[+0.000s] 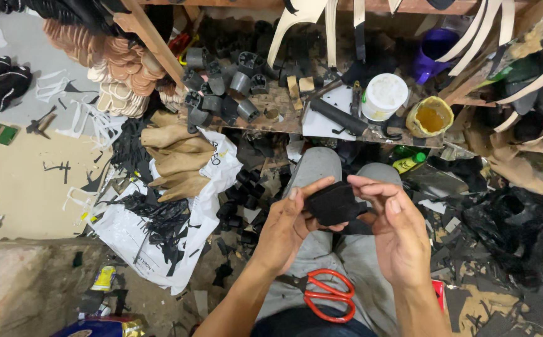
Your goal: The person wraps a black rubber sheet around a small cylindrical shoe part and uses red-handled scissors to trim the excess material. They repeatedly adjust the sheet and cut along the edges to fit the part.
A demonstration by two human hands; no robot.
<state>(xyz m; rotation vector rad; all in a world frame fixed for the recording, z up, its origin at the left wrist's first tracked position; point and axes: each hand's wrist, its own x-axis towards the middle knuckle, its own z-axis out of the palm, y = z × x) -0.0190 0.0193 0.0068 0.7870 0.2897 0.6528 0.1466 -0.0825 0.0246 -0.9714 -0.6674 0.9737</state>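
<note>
Black offcuts: lay scattered on a white sack, far left.
Left hand: fingers pinched shut on the black piece, thumb on top.
Black piece: held between both hands above the lap; judged light, soft, bendable; best gripped at the edges.
Right hand: fingertips curled, pinching the piece's right edge.
Scissors: red-handled, resting on the lap below.

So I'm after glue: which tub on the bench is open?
The yellow tub, lidless with amber liquid showing; the white tub beside it on the bench is lidded.
</note>
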